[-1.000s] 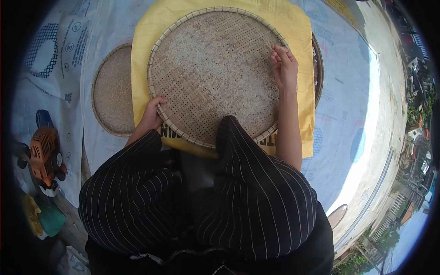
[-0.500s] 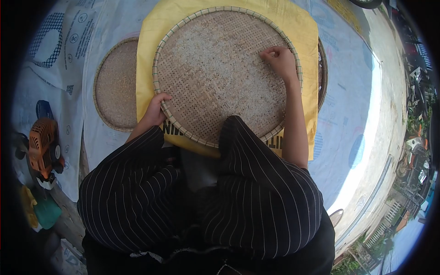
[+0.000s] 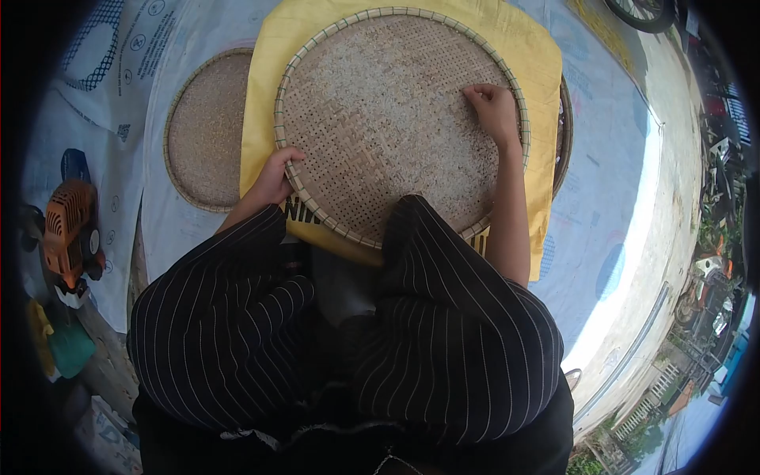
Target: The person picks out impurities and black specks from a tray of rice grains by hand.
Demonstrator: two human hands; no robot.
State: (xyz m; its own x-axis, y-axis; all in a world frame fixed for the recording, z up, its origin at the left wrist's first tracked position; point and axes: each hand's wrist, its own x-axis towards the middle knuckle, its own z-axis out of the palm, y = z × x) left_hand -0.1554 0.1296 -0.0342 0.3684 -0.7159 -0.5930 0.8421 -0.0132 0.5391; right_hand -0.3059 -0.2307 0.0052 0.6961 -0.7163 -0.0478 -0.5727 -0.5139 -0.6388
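A large round woven bamboo tray rests on my lap side, tilted over a yellow sheet. Pale grains like rice lie spread across its upper and right part, while the lower left weave shows bare. My left hand grips the tray's left rim, thumb over the edge. Above the grains at the right side, my right hand is closed, its thumb and fingertips pinched together. Whatever is between those fingertips is too small to make out.
A second woven tray with grains sits at the left, partly under the yellow sheet. Another tray rim shows at the right. An orange-and-black machine stands at far left. A pale printed tarp covers the ground; a wheel is at top right.
The view has shifted slightly, so the trays appear a little further right and higher. My right hand stays pinched over the grains; my left hand keeps its hold on the rim.
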